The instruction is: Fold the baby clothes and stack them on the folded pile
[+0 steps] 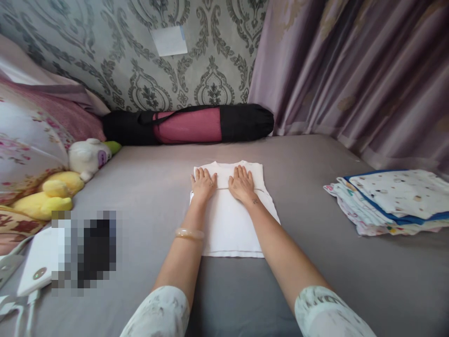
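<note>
A small white shirt [233,224] lies on the grey bed sheet, its neckline at the far end and its hem toward me. Across its upper part runs a horizontal fold edge. My left hand [204,184] rests flat on the upper left of the shirt, fingers stretched away from me. On the upper right, my right hand [242,183] is also flat, with its fingers spread. Both palms press on the cloth and hold nothing. The fabric under the hands is hidden.
Folded patterned clothes [396,201] are stacked at the right. A black and pink rolled bag [187,125] lies along the wall. Plush toys [87,157] sit at the left, near a white power bank [42,262] with cables and a blurred dark object [98,250].
</note>
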Demonstrator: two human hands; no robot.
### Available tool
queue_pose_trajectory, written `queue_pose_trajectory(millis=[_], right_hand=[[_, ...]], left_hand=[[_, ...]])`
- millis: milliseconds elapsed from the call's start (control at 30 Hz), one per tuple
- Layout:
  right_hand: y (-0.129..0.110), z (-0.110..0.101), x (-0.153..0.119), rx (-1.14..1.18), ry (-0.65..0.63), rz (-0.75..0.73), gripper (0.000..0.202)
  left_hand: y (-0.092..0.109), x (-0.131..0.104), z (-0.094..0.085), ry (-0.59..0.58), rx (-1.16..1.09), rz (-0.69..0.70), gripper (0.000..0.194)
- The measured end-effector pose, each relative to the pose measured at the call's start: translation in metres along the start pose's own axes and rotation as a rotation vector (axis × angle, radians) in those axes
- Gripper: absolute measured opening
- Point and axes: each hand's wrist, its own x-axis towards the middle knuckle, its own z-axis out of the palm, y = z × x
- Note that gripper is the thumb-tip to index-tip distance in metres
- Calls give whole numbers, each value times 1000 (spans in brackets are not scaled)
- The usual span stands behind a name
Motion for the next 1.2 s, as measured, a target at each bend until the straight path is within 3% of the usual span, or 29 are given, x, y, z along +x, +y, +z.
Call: queue_pose_trajectory(millis=[267, 433, 667, 1067, 1200], right_hand=[[2, -10, 1, 68, -67, 9, 59], [14, -12, 3, 54, 63, 64, 60], [21, -7, 3, 4, 30, 153, 59], [17, -6, -2, -47, 95, 147, 58], [21, -13, 1, -7, 14, 119, 60]], left_hand=[[0, 1, -7, -10, -38, 8, 61], [-6, 4, -11, 99, -35, -5, 58], [-13, 6, -3, -33, 24, -78, 66], [-10, -4, 0, 88, 109, -45, 60], [-11, 1, -6, 69, 50, -36, 60]])
